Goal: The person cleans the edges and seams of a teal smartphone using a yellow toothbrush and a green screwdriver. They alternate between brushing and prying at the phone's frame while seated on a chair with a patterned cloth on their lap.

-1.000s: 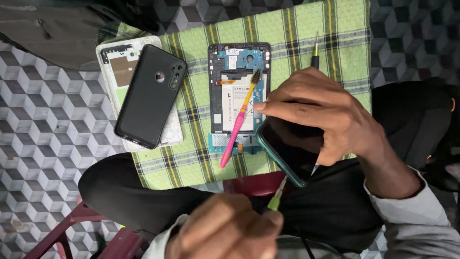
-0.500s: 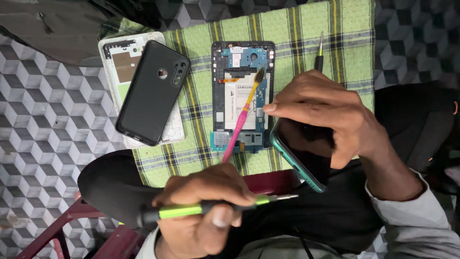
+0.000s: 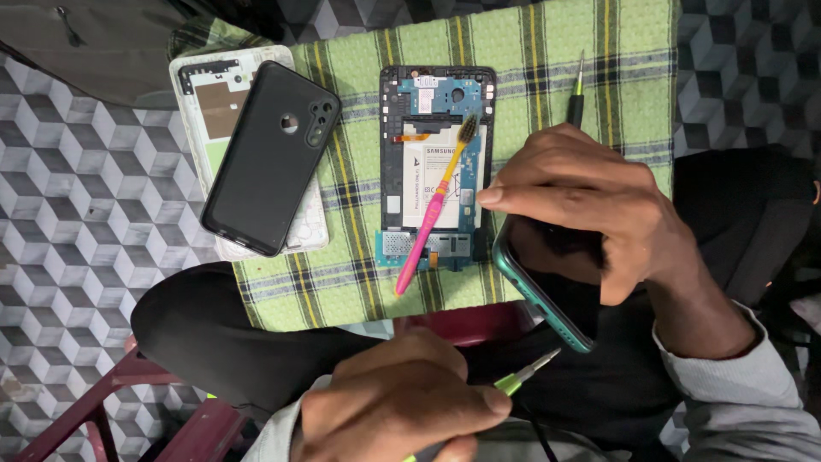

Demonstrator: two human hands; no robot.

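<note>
Left hand [image 3: 402,398] has drawn back toward the body since 0.5 s ago, fingers curled tight around the green-handled screwdriver [image 3: 520,376], tip now angled up at the teal phone [image 3: 547,291]. Right hand [image 3: 590,205] grips that phone, just right of the opened tablet [image 3: 436,162]; the pink toothbrush [image 3: 434,205] lies unmoved on it.

Woven cloth [image 3: 530,103], glossy phone [image 3: 547,282]
</note>
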